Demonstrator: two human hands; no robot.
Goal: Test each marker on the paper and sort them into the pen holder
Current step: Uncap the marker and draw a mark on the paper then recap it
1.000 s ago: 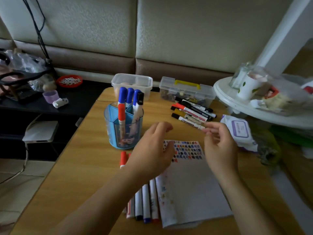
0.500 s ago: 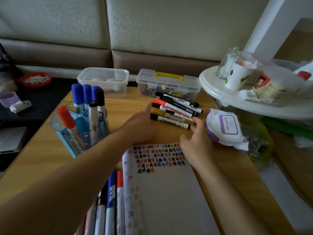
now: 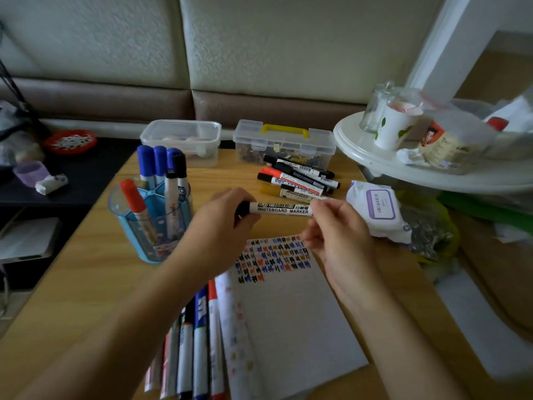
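Observation:
A black whiteboard marker [image 3: 279,209] lies level above the table, held at both ends. My left hand [image 3: 222,223] grips its black cap end, and my right hand [image 3: 337,229] pinches the other end. Below them lies the white paper [image 3: 291,319], its top rows filled with coloured test marks [image 3: 274,259]. The blue pen holder [image 3: 153,223] stands to the left with several blue, black and red markers in it. A pile of markers [image 3: 297,180] lies beyond my hands. More markers [image 3: 193,345] lie left of the paper.
Two clear plastic boxes [image 3: 184,140] [image 3: 285,145] stand at the table's [image 3: 83,284] far edge. A wet-wipe pack [image 3: 377,209] lies at the right beside a crumpled bag [image 3: 429,235]. A round white side table [image 3: 427,166] with cups overhangs the right corner.
Both hands reached out to the marker pile, then came back toward me. They now hold a black whiteboard marker between them above the paper.

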